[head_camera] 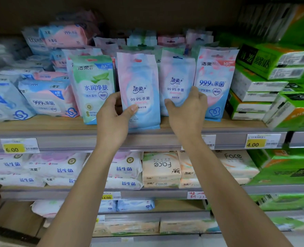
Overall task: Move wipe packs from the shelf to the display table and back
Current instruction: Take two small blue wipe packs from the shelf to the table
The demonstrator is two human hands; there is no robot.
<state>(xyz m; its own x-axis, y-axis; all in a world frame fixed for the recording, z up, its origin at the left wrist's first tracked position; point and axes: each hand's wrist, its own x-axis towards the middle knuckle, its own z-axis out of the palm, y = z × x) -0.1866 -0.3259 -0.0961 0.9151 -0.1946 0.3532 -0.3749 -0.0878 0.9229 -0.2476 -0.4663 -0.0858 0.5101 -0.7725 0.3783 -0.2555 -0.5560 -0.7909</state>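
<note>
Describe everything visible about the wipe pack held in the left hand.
The wipe pack is a flat pouch of soft, glossy plastic film, swirled pink and pale blue, with a red hang-hole at its sealed top and blue print reading 99.9% mid-front. It stands upright, its bottom edge at the front lip of the shelf. The left hand grips its lower side, thumb on the front. A matching pack sits close on its right.

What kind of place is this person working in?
Most likely a shop aisle, in a supermarket or similar. It has tiered shelves packed with rows of wipe packs, yellow price tags along the shelf edges, and stacked green tissue bundles at the right.
</note>
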